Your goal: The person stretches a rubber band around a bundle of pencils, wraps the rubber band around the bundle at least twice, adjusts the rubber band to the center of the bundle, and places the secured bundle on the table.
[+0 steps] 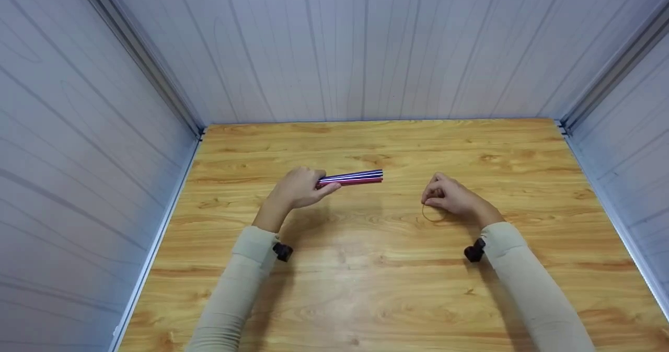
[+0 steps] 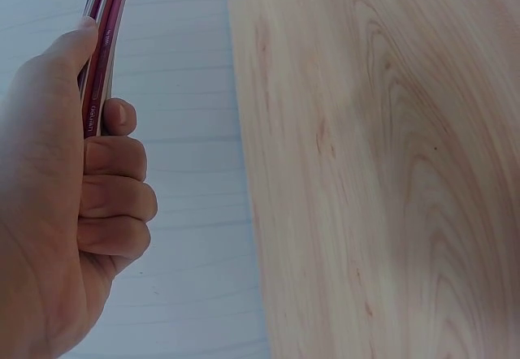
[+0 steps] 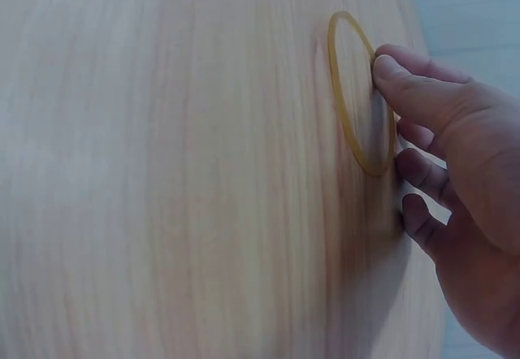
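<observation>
A bundle of pencils point(image 1: 358, 177), dark blue and red with white stripes between, points to the right from my left hand point(image 1: 300, 187). The fingers of that hand curl round one end of the bundle, and the thumb lies along it. In the left wrist view the pencils point(image 2: 104, 58) rise out of the fist, one showing small lettering. My right hand point(image 1: 453, 195) pinches a yellowish rubber band point(image 1: 431, 219) between thumb and forefinger. In the right wrist view the rubber band point(image 3: 340, 99) hangs as a slack oval loop, the other fingers bent behind it.
A wood-grain table point(image 1: 345, 289) lies under both hands. Pale panelled walls point(image 1: 334, 48) enclose it at the back, left and right. Small black cameras sit at the left cuff point(image 1: 283, 251) and the right cuff point(image 1: 474, 250).
</observation>
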Available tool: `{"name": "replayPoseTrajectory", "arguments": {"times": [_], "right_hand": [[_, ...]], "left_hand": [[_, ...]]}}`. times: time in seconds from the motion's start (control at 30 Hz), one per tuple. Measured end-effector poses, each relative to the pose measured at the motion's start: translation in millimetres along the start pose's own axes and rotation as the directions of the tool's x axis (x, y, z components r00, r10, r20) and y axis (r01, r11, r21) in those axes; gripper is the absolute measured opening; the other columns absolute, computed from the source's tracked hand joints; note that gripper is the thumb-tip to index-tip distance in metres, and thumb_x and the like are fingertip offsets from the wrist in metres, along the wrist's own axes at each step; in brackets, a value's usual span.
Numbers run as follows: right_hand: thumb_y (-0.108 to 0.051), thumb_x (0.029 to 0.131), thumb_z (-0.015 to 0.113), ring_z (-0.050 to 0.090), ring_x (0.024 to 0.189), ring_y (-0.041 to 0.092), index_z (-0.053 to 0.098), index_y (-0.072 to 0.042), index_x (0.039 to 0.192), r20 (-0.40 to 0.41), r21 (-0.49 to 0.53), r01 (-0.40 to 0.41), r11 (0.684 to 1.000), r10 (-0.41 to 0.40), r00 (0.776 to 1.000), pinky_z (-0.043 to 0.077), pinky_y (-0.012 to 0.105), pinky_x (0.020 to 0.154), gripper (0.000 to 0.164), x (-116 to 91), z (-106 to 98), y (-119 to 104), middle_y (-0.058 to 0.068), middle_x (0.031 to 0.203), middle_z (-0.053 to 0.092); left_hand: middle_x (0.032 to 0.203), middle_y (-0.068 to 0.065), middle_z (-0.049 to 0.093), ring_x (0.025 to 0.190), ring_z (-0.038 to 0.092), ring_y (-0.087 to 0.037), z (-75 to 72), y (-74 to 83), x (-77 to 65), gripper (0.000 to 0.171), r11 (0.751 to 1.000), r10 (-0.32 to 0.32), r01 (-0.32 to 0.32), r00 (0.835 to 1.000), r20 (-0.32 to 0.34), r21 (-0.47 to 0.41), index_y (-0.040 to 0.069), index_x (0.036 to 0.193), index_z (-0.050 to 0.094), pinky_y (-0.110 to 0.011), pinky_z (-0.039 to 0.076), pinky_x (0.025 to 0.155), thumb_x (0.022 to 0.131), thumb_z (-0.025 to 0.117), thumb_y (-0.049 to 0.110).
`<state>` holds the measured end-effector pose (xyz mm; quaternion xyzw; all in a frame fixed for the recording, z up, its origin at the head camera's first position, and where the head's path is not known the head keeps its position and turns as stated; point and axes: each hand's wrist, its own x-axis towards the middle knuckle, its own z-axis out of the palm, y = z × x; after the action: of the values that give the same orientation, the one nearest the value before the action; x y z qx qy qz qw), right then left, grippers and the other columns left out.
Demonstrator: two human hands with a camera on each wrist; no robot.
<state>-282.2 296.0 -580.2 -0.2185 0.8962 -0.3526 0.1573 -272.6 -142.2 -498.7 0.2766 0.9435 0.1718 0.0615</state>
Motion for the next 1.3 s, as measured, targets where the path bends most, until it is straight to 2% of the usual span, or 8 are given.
{"name": "replayPoseTrajectory", "arguments": {"times": [0.27,0.43,0.57,0.77,0.93,1.1,1.2,1.3], "right_hand": [[-0.012,0.113,0.068,0.05,0.105,0.02,0.079,-0.013,0.106,-0.018,-0.018,0.036,0.999,-0.037,0.999,0.043,0.03,0.094,0.014,-0.4,5.2,7.8,0.012,0.118,0.054],[-0.015,0.114,0.066,0.052,0.106,0.02,0.078,-0.011,0.107,-0.035,0.015,0.045,0.999,-0.044,0.998,0.044,0.027,0.094,0.014,-2.0,4.2,5.4,0.013,0.119,0.055],[-0.015,0.116,0.062,0.057,0.109,0.02,0.075,-0.007,0.112,-0.039,0.054,0.03,0.998,-0.028,0.999,0.048,0.023,0.094,0.015,-5.9,-4.2,-2.3,0.014,0.122,0.057],[-0.015,0.117,0.061,0.062,0.105,0.014,0.071,-0.003,0.116,-0.066,0.028,0.061,0.998,-0.059,0.996,0.052,0.025,0.087,0.016,-9.3,-27.6,-11.2,0.015,0.118,0.065],[-0.011,0.117,0.059,0.071,0.103,0.016,0.069,0.006,0.116,-0.126,0.15,0.1,0.984,-0.081,0.989,0.054,0.027,0.083,0.019,-9.0,-35.1,-18.1,0.018,0.113,0.073],[-0.008,0.118,0.057,0.078,0.1,0.008,0.064,0.014,0.121,-0.215,0.375,0.12,0.919,-0.04,0.976,0.059,0.021,0.088,0.023,-9.1,-30.4,-21.7,-0.002,0.102,0.079],[-0.006,0.116,0.06,0.08,0.092,0.007,0.066,0.012,0.121,-0.287,0.518,0.149,0.842,0.006,0.958,0.064,0.022,0.093,0.02,-9.8,-25.9,-23.5,-0.007,0.094,0.081],[-0.003,0.113,0.065,0.082,0.083,0.01,0.074,0.003,0.117,-0.368,0.627,0.206,0.752,0.053,0.928,0.068,0.027,0.087,0.012,-9.7,-22.1,-25.0,-0.004,0.09,0.081]], "left_hand": [[0.073,0.001,0.048,0.067,0.044,-0.013,1.2,0.9,0.0,0.058,1.0,0.008,-0.008,1.0,-0.005,-0.012,0.002,0.1,0.072,-0.031,0.038,0.068,0.114,0.058,0.057],[0.073,0.001,0.048,0.067,0.043,-0.014,2.3,-0.7,-0.8,0.059,1.0,0.014,-0.014,1.0,-0.006,-0.005,0.002,0.1,0.072,-0.032,0.038,0.067,0.115,0.058,0.057],[0.072,0.001,0.046,0.066,0.043,-0.014,3.6,-3.6,-2.4,0.06,1.0,0.003,-0.003,1.0,0.002,-0.009,0.001,0.1,0.072,-0.032,0.037,0.066,0.115,0.058,0.057],[0.071,0.002,0.045,0.066,0.042,-0.014,3.7,-6.2,-5.6,0.061,1.0,-0.021,0.021,1.0,0.01,-0.016,0.0,0.103,0.074,-0.032,0.038,0.067,0.114,0.058,0.058],[0.071,0.003,0.045,0.066,0.042,-0.013,2.4,-8.9,-6.8,0.059,0.999,-0.033,0.033,0.999,0.014,-0.021,0.002,0.1,0.072,-0.03,0.036,0.066,0.114,0.059,0.058],[0.072,0.003,0.046,0.066,0.042,-0.013,2.6,-8.9,-7.0,0.059,0.999,-0.029,0.029,1.0,0.01,-0.016,0.003,0.1,0.072,-0.03,0.036,0.066,0.113,0.059,0.058],[0.071,0.003,0.045,0.066,0.042,-0.013,3.2,-7.8,-6.7,0.059,1.0,-0.019,0.019,1.0,0.007,-0.018,0.003,0.1,0.072,-0.03,0.036,0.066,0.114,0.058,0.059],[0.071,0.003,0.046,0.066,0.042,-0.013,3.0,-6.5,-6.7,0.06,1.0,-0.015,0.015,1.0,0.006,-0.024,0.002,0.1,0.073,-0.031,0.037,0.067,0.114,0.058,0.059]]}}
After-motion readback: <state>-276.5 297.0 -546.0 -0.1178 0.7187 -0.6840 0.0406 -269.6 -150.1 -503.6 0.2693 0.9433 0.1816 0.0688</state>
